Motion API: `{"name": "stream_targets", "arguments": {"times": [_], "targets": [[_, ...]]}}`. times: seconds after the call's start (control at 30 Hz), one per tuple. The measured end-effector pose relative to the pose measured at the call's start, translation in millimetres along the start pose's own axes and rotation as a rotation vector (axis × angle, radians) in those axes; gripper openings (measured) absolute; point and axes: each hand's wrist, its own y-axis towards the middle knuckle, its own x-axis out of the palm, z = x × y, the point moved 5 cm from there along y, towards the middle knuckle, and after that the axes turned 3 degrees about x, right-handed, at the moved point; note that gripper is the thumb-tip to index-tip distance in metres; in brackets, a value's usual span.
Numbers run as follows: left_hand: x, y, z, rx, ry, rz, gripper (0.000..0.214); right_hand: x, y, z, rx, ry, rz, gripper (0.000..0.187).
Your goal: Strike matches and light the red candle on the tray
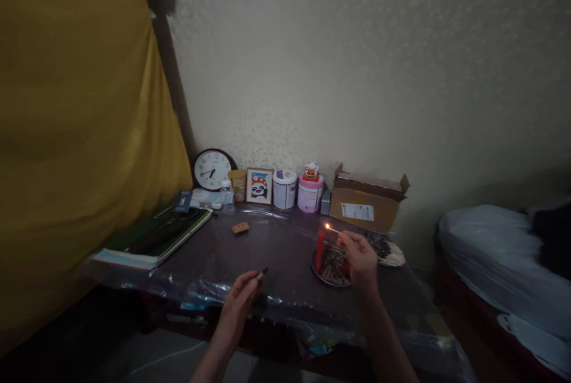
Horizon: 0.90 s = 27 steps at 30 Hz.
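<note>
My right hand [360,257] pinches a lit match [334,229], its small flame just above and to the right of a red candle [320,252]. Upright and unlit, the candle stands at the left side of a round dish [314,270] holding dark and pale bits. Another red piece in the dish is partly covered by my right hand. Over the table's front edge, my left hand [243,294] is closed on a small pale piece with a dark end [263,274], which may be a match striker. Behind my right hand lies a plate with pale sticks [393,254].
A small brown block [239,228] lies mid-table. Along the wall stand a clock [213,170], a framed panda picture [259,186], a white tin [284,189], a pink tin [310,194] and a cardboard box [368,201]. Books [156,240] lie left, beside a yellow curtain [80,133].
</note>
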Motion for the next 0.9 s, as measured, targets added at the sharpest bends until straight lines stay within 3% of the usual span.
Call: {"name": "stream_targets", "arguments": {"times": [0.9], "targets": [[-8.4,3,-5,-0.028,0.009,0.018,0.028,5,-4,-5,-0.046,-0.237,-0.024,0.027]]}}
